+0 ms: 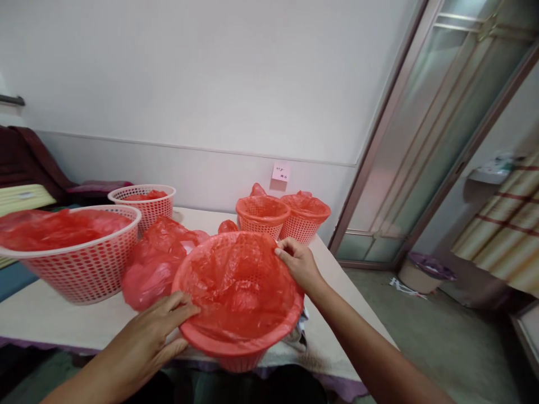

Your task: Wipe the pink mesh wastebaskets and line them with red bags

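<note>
A basket (240, 362), reddish pink, stands at the near edge of the table, tilted slightly toward me. A thin red plastic bag (236, 280) lines its inside and folds over the rim. At the left rim, my left hand (162, 328) grips the basket, its fingertips over the edge on the bag. My right hand (298, 264) pinches the bag against the right rim, thumb inside. A loose heap of red plastic bags (154, 264) lies left of the basket. Some crumpled cloth (298, 334) is partly hidden behind the basket's right side.
Two lined baskets (263, 216) stand at the back right of the table (349, 314). On the left are a large pale pink basket (88, 275) and a smaller one (158, 213) with red bags. A bin (423, 275) sits on the floor beyond the sliding door (391, 168).
</note>
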A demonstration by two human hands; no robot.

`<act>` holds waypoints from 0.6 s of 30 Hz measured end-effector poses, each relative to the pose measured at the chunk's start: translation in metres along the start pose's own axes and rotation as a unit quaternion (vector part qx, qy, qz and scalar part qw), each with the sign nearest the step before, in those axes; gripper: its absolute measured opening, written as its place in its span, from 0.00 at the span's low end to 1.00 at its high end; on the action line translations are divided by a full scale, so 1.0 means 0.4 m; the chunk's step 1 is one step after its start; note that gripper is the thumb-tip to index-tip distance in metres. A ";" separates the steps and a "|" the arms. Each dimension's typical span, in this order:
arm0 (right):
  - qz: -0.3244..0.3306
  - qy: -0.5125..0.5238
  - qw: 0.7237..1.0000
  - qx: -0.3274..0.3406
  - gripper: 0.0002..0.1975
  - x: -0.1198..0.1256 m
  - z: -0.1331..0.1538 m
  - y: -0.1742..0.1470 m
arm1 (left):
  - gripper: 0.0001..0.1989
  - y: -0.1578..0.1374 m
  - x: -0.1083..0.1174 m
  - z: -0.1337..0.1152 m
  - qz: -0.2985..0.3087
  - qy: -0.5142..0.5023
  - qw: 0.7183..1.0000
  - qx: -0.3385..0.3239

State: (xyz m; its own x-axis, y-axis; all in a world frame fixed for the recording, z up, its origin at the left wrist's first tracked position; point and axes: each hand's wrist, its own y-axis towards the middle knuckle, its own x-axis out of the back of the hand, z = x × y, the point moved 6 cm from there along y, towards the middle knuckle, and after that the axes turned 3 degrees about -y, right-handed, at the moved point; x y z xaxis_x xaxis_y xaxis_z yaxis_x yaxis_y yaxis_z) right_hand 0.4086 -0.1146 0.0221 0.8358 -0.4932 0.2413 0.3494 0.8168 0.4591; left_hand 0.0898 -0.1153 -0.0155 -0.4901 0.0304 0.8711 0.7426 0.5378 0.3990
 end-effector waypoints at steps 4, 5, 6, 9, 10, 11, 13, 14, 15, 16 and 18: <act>0.094 -0.024 0.995 0.010 0.07 -0.068 -0.001 -0.006 | 0.15 -0.018 -0.013 0.013 -0.034 0.011 0.999 0.018; 0.097 -0.013 0.995 -0.013 0.07 -0.075 -0.021 -0.003 | 0.15 -0.019 -0.008 0.015 -0.038 0.007 0.999 0.025; 0.087 0.001 0.996 -0.035 0.08 -0.078 -0.041 0.001 | 0.16 -0.018 -0.002 0.016 -0.033 -0.002 0.999 0.030; 0.043 0.066 0.996 -0.052 0.10 -0.076 -0.077 0.009 | 0.19 -0.006 0.017 0.025 0.011 -0.041 0.998 0.046; 0.046 0.092 0.994 -0.043 0.10 -0.081 -0.076 0.010 | 0.19 0.001 0.024 0.035 0.019 -0.056 0.997 0.058; 0.058 0.119 0.991 -0.029 0.10 -0.088 -0.067 0.009 | 0.18 0.010 0.030 0.048 0.013 -0.070 0.995 0.076; 0.094 0.154 0.983 0.013 0.10 -0.108 -0.029 0.004 | 0.17 0.027 0.042 0.085 -0.036 -0.101 0.986 0.127; 0.112 0.157 0.981 0.036 0.10 -0.119 -0.005 0.000 | 0.19 0.034 0.045 0.108 -0.072 -0.124 0.977 0.159; 0.125 0.158 0.978 0.057 0.10 -0.129 0.021 -0.005 | 0.22 0.039 0.046 0.133 -0.113 -0.154 0.961 0.198; 0.135 0.162 0.975 0.075 0.10 -0.140 0.047 -0.009 | 0.25 0.040 0.044 0.159 -0.157 -0.188 0.938 0.243; 0.161 0.185 0.964 0.101 0.09 -0.165 0.095 -0.020 | 0.29 0.035 0.031 0.203 -0.229 -0.259 0.880 0.325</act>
State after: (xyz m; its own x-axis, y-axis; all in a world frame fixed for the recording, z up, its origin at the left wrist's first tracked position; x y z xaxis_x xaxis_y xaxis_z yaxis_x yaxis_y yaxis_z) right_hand 0.3344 -0.1000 0.0350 0.9940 -0.0527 0.0957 -0.0122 0.8167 0.5769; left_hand 0.0568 -0.0390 -0.0224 -0.9377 -0.0256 0.3464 0.0772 0.9570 0.2797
